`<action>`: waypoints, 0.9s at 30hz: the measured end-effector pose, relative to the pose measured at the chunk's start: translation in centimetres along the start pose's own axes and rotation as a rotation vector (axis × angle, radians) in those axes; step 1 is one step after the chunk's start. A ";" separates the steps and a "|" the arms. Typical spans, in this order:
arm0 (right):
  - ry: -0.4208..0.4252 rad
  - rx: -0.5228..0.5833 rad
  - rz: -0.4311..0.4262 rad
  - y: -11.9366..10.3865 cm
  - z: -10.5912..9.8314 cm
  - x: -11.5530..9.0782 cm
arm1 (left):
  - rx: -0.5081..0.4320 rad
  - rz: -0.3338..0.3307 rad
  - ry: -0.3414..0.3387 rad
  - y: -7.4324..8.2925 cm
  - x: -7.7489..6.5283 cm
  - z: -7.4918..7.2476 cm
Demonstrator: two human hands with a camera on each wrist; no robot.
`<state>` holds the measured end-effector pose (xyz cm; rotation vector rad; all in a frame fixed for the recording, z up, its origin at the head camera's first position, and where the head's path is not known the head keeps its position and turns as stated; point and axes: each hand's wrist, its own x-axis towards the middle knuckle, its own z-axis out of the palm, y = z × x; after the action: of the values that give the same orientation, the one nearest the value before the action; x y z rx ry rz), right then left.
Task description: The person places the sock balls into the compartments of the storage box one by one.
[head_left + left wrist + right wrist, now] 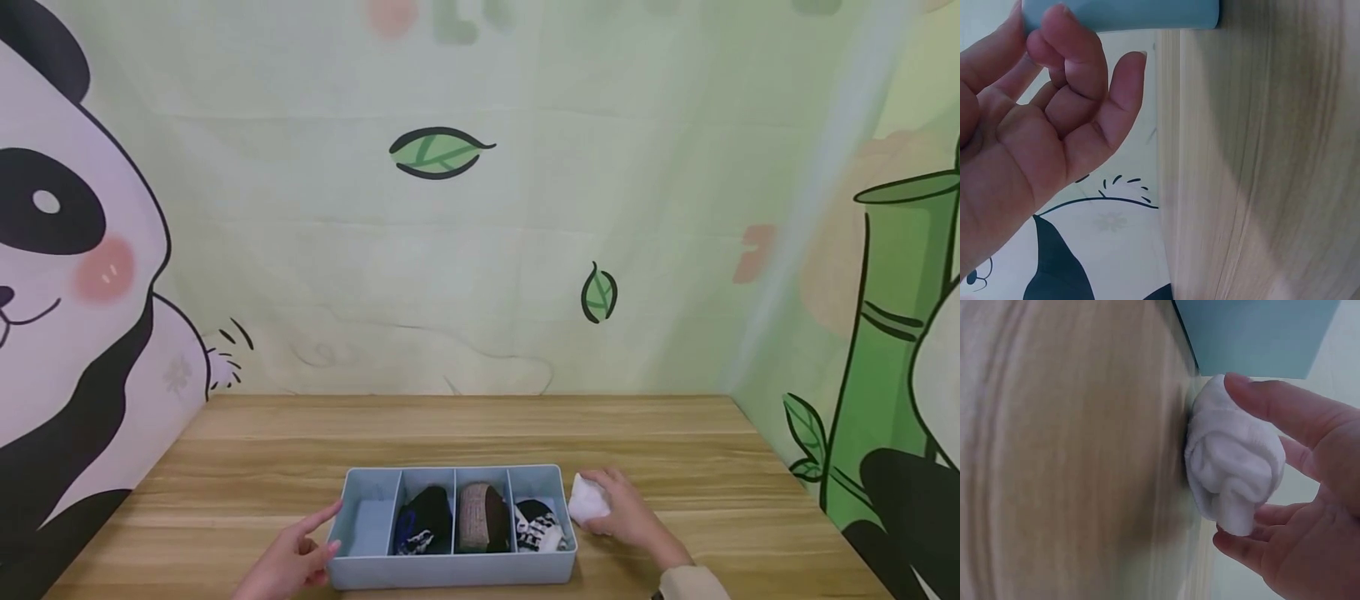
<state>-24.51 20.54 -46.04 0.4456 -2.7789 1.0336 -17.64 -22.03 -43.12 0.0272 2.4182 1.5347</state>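
Observation:
A light blue organizer box (450, 570) with a row of compartments stands on the table. My left hand (288, 557) is at its left end, index finger and thumb touching the wall; in the left wrist view the other fingers of that hand (1054, 119) bend loosely under the box (1147, 14). My right hand (626, 512) grips a rolled white sock (588, 500) just right of the box. Close up, thumb and fingers of the right hand (1297, 481) hold the sock bundle (1235, 456) close over the tabletop.
The box holds a black rolled sock with blue (431, 517), a brown and dark one (480, 517) and a black-and-white one (538, 527), each in its own compartment. The leftmost compartment (371, 521) shows its bare floor. The wooden table (300, 433) meets a printed panda backdrop (480, 250).

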 end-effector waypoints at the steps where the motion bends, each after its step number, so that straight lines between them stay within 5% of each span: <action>1: 0.000 -0.007 -0.005 0.0 0.0 0.0 | 0.000 0.003 0.000 0.0 -0.1 0.0; 13: 0.012 -0.043 0.021 0.2 0.2 0.2 | -0.011 0.003 -0.010 -0.1 0.0 0.0; 20: 0.065 -0.032 0.038 0.2 0.1 0.2 | -0.037 0.048 -0.035 -0.2 -0.2 -0.1; 27: 0.141 0.017 0.041 0.0 -0.3 0.3 | -0.029 0.008 -0.003 -0.2 0.0 0.0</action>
<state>-24.77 20.63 -45.75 0.3059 -2.6667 1.0550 -17.58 -22.10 -43.31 0.0339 2.3956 1.5717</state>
